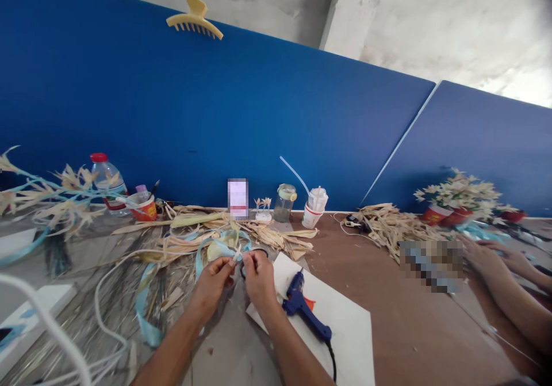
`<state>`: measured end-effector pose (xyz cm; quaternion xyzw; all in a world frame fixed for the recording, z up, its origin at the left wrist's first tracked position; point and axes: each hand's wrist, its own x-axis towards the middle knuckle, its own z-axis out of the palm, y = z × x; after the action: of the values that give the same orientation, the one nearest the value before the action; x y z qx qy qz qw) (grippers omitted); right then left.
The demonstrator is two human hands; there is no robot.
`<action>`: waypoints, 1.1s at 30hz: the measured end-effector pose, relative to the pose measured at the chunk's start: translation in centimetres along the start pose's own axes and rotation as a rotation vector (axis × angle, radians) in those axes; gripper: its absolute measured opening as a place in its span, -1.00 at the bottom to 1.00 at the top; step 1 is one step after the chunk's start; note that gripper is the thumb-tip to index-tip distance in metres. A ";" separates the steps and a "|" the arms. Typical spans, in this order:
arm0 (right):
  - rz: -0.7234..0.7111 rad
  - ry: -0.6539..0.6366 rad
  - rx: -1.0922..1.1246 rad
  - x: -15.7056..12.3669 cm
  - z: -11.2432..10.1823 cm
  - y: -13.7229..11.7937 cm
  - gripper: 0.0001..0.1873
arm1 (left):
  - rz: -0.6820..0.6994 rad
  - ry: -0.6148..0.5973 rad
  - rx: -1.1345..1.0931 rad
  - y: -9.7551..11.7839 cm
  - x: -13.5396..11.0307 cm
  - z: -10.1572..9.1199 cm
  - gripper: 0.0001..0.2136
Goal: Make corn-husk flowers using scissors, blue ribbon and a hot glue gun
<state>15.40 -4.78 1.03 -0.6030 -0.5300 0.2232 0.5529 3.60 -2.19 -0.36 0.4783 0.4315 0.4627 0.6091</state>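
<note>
My left hand (215, 279) and my right hand (257, 276) meet over the table's middle, fingers pinched together on a small pale straw strip (237, 253). Black scissors (252, 261) lie just behind my right hand. A blue glue gun (302, 305) rests on a white sheet (345, 323) right of my right wrist. A light blue ribbon (146, 305) loops past my left forearm. Dried husk strips (224, 233) are heaped beyond both hands.
A blue partition (215, 115) backs the table, with a yellow hair claw (195, 19) on top. Water bottle (106, 179), red cup (145, 207), glass jar (284, 202) and straw cup (314, 205) stand along it. Another person's forearms (500, 282) reach in at right near straw flowers (461, 193).
</note>
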 end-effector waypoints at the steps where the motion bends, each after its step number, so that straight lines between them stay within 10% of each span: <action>1: 0.028 -0.011 0.024 0.0 0.0 0.0 -0.75 | -0.002 0.007 -0.006 0.0 0.0 0.0 -0.74; 33: 0.246 -0.192 0.520 0.6 1.2 1.0 -0.93 | -0.003 -0.024 -0.055 -0.1 0.1 0.0 -0.75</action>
<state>14.95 -3.59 -0.08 -0.4768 -0.4278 0.4729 0.6049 3.65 -2.10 -0.43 0.4662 0.4123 0.4676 0.6277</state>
